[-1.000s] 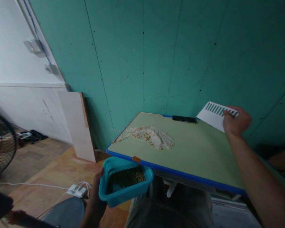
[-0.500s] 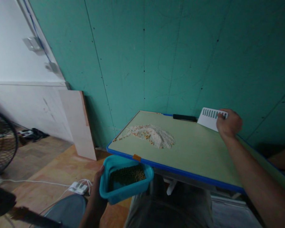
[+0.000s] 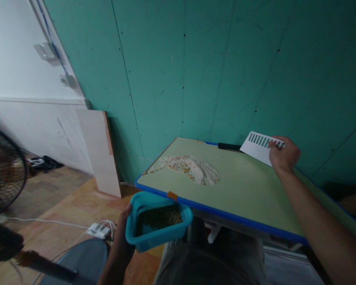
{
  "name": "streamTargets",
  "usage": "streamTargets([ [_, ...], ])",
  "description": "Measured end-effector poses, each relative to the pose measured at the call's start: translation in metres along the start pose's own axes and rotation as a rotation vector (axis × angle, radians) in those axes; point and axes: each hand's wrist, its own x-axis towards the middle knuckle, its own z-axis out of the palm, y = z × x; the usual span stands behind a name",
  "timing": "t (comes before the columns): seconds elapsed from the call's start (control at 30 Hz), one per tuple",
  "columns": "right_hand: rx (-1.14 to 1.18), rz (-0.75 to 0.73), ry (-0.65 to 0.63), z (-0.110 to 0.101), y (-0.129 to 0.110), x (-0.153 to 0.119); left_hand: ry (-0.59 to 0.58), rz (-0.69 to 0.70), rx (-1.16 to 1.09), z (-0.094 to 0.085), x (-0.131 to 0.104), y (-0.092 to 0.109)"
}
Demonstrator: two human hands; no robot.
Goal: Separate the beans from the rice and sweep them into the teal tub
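My left hand grips the left end of a turquoise plastic tub below the table's front edge. Inside the tub lie dark green beans with paler yellowish ones to the right. My right hand is closed on a white slotted scraper, held over the table's far right part. The scraper's left corner overlaps the end of a black handle-like bar at the back edge. On the table's left half spreads a pile of pale grains, mixed with yellow kernels.
The pale green tabletop has a blue rim and stands by a green wall. A white board leans at the left. On the floor side are a fan, a power strip with cords and a grey round base.
The scraper has shifted slightly left and tilted, its corner now over the black bar's end. The tub stays in my left hand by the table edge. The whole view has shifted a little.
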Motion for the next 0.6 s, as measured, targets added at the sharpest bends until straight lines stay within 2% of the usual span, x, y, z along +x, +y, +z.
streamTargets([
  [0.07, 0.008, -0.012, -0.032, 0.001, -0.002, -0.003, -0.006, -0.050, -0.022, -0.004, 0.006, -0.002],
  [0.13, 0.022, -0.041, -0.078, 0.003, -0.007, -0.006, 0.073, -0.120, -0.062, -0.007, 0.012, -0.006],
  [0.2, 0.038, -0.089, -0.107, 0.006, -0.015, -0.009, 0.102, -0.119, -0.049, -0.009, 0.015, -0.008],
  [0.3, 0.034, -0.163, -0.084, 0.010, -0.036, -0.010, 0.006, -0.094, -0.054, -0.007, 0.010, -0.007],
  [0.37, 0.015, -0.247, -0.099, 0.016, -0.054, -0.008, 0.017, -0.060, -0.061, -0.006, 0.006, -0.005],
  [0.43, -0.028, -0.385, -0.208, 0.029, -0.075, -0.003, 0.022, -0.088, -0.080, -0.006, 0.003, -0.005],
  [0.47, -0.072, -0.398, -0.207, 0.037, -0.087, -0.001, 0.025, -0.095, -0.085, -0.007, 0.003, -0.005],
  [0.6, -0.230, -0.595, -0.363, 0.077, -0.129, 0.010, 0.051, -0.118, -0.099, -0.008, 0.003, -0.005],
])
